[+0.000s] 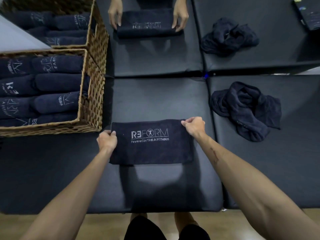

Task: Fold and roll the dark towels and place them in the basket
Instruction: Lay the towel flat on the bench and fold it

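A dark folded towel [150,151] with a white REFORM logo lies flat on the black padded surface [155,97] in front of me. My left hand [107,140] pinches its upper left corner. My right hand [194,126] pinches its upper right corner. To the left stands a woven basket [90,108] filled with several rolled dark towels [57,103]. A crumpled heap of dark towels [245,110] lies on the pad to the right.
The far half of the view is a mirror reflection: it repeats the basket [98,37], the heap [228,36] and two hands [180,16] on a towel [147,25]. Wooden floor [69,224] runs below the pad's near edge, with my legs showing.
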